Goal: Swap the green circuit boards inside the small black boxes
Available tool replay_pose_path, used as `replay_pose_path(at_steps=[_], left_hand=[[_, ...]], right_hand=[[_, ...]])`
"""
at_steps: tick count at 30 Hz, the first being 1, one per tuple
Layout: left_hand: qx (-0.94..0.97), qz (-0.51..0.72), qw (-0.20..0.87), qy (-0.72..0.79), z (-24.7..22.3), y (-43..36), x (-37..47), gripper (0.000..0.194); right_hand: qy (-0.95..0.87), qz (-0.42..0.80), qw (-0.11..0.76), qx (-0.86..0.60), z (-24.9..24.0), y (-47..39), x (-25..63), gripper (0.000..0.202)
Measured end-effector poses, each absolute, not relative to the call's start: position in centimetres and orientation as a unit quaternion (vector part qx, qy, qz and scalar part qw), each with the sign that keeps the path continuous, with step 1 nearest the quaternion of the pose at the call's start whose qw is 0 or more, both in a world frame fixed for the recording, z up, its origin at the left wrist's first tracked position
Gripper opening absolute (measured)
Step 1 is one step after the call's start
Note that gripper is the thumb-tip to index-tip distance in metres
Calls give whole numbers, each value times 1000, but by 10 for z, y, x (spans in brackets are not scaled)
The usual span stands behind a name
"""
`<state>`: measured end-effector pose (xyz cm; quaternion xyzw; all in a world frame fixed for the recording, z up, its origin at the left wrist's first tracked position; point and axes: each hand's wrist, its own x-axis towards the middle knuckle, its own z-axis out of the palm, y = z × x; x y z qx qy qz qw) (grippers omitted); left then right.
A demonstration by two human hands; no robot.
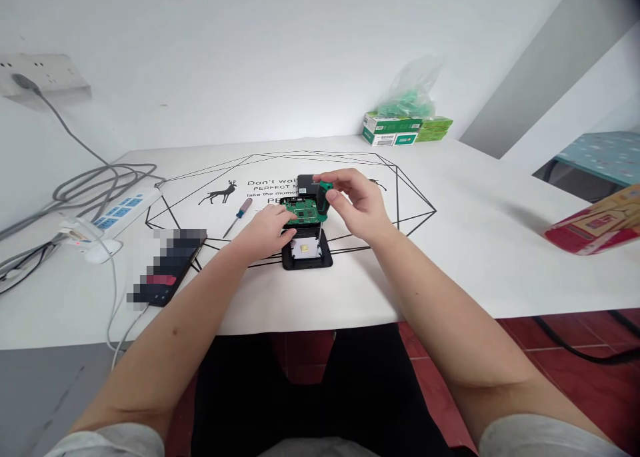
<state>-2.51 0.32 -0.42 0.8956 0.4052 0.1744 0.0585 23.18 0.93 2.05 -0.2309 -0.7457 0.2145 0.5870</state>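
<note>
Sleeves (115, 440): grey, nearest the camera, at seven and five o'clock from the case.
Black case (287, 262): clock centre, open on the table (465, 244), white plate (314, 243) showing.
Green-handled screwdriver (325, 200): grasped by my right hand (364, 202), nearly upright, shaft toward the plate's two o'clock side; whether its tip meets a screw, I cannot tell.
Green board (306, 212): twelve o'clock, just beyond the case; my left hand (265, 232) touches its left edge, pinching or resting, I cannot tell.
Black piece (306, 182): farther at twelve.
Progress: I judge opening done, the insides being bare; parts not joined, screws left uncertain.
Blue-tipped screwdriver (239, 217): ten o'clock, unheld.
Phone (175, 264): between eight and nine.
Boxes (393, 129): between one and two.
</note>
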Motion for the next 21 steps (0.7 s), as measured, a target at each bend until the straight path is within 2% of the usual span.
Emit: replay_pose_path(at_steps=[5,11,21], left_hand=[[895,173,61,407,-3,2,-25,33],[896,160,61,409,-2,2,-26,33],[895,159,58,413,-1,1,-25,34]], right_hand=[[-760,246,556,-230,24,13,238,28],[-767,218,555,-235,29,14,239,27],[-721,213,610,-249,23,19,234,32]])
